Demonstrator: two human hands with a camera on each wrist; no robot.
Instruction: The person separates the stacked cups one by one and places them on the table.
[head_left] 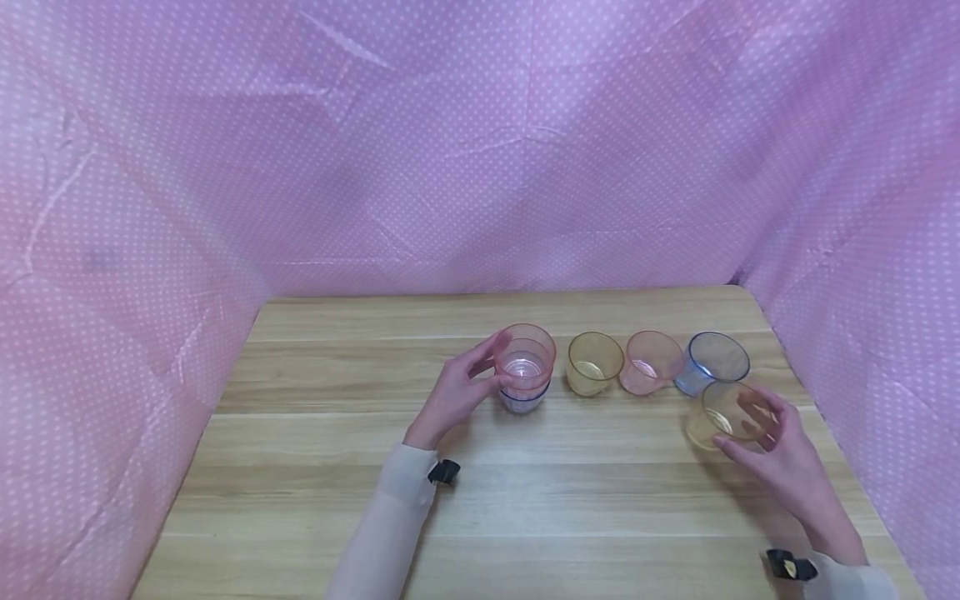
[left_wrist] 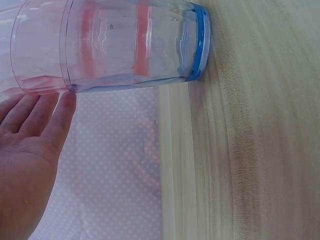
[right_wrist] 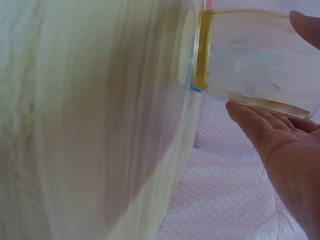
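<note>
My left hand (head_left: 455,393) grips the clear pink-rimmed cups (head_left: 534,354) at the top of a stack, thumb and fingers on their near left side. They nest in a blue-rimmed cup (head_left: 522,405) at the bottom, whose blue base (left_wrist: 201,45) stands on the wood in the left wrist view. Two pink bands show through the walls there. At the right, my right hand (head_left: 793,462) holds a yellow cup (head_left: 716,421) between thumb and fingers, rim up. This cup's yellow base (right_wrist: 202,50) appears just off the tabletop in the right wrist view.
Between the hands a row stands on the wooden table (head_left: 322,483): another yellow cup (head_left: 588,375), a pink cup (head_left: 647,375) and a blue cup (head_left: 693,375). The held yellow cup partly overlaps the blue one. Pink dotted cloth (head_left: 450,167) hangs round the back and sides.
</note>
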